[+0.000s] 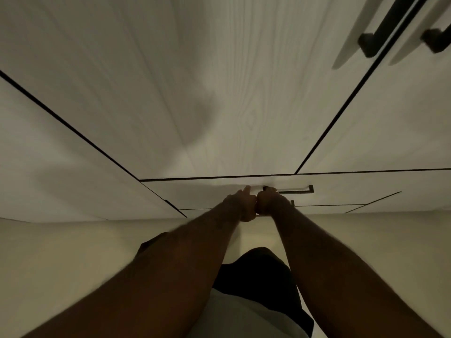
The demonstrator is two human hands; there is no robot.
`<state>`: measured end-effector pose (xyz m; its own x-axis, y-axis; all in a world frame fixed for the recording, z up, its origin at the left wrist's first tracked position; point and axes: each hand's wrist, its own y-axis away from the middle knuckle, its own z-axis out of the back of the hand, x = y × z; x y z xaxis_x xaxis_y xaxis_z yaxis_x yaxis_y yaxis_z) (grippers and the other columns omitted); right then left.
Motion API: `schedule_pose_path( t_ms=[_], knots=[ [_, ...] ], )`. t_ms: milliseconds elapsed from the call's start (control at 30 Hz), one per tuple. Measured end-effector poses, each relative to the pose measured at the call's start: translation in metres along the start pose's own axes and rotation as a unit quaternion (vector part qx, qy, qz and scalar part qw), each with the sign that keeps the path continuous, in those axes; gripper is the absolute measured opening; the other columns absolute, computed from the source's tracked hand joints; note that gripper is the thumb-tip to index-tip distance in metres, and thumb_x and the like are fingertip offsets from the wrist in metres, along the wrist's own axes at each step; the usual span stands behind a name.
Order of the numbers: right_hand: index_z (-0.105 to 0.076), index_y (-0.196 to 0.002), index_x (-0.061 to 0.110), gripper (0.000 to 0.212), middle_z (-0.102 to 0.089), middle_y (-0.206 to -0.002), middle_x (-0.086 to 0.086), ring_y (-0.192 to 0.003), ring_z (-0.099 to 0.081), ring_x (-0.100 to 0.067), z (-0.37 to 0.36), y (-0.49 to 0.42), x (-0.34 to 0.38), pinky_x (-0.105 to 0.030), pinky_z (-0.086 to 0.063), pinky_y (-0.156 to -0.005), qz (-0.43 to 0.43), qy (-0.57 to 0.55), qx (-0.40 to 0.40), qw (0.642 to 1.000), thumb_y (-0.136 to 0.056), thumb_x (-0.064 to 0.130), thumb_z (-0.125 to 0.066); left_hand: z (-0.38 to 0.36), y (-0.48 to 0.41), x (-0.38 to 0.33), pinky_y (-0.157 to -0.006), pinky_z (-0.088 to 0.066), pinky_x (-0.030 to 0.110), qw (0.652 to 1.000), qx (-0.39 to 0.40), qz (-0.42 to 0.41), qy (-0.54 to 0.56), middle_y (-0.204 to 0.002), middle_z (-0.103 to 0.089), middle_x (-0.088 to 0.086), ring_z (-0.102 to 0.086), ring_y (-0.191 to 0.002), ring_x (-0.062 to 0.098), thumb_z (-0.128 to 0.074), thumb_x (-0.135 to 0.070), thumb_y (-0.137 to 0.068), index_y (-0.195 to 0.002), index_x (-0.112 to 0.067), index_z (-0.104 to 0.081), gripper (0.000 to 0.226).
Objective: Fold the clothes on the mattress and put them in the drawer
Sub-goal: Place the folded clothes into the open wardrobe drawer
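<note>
The right hand (271, 202) around drawer handle (295, 190); left hand (241, 204) beside

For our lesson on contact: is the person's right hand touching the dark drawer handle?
Touching. The head view shows the right hand curled over the left end of the drawer handle, covering that end, with no gap between them.

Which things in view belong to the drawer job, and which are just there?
Job: drawer; its handle, gripped by the right hand; left hand beside it, grip unclear.
Just there: wardrobe doors; their long dark handles; lower drawer; floor.
</note>
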<state>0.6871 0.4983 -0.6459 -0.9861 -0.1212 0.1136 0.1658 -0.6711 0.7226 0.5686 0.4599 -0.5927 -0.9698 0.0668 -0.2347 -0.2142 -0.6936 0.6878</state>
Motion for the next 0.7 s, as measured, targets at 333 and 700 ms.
schedule_pose_path(
  t_ms=[333, 700],
  knots=[
    [-0.051, -0.145, 0.018, 0.066, -0.044, -0.154, -0.017, -0.146, -0.036, -0.037, -0.032, -0.026, -0.014, -0.054, -0.036, -0.116, -0.027, -0.063, 0.019, 0.997, -0.09, 0.053, -0.061, -0.007, 0.033, -0.01, -0.122, -0.014, 0.055, 0.974, -0.197, -0.085, -0.07, -0.165, -0.02, 0.016, -0.009, -0.154, 0.038, -0.066, -0.009, -0.09, -0.131, -0.013, -0.06, 0.042],
    [-0.042, -0.154, 0.012, 0.067, -0.005, -0.169, -0.021, -0.156, 0.001, -0.039, -0.057, 0.075, 0.005, -0.054, -0.018, -0.125, -0.048, -0.12, 0.067, 0.989, -0.096, 0.042, -0.058, -0.018, 0.079, 0.01, -0.123, 0.0, 0.051, 0.993, -0.028, 0.003, -0.114, -0.168, 0.006, 0.017, 0.007, -0.155, 0.037, -0.066, -0.026, -0.09, -0.134, -0.011, -0.059, 0.047]
  ],
)
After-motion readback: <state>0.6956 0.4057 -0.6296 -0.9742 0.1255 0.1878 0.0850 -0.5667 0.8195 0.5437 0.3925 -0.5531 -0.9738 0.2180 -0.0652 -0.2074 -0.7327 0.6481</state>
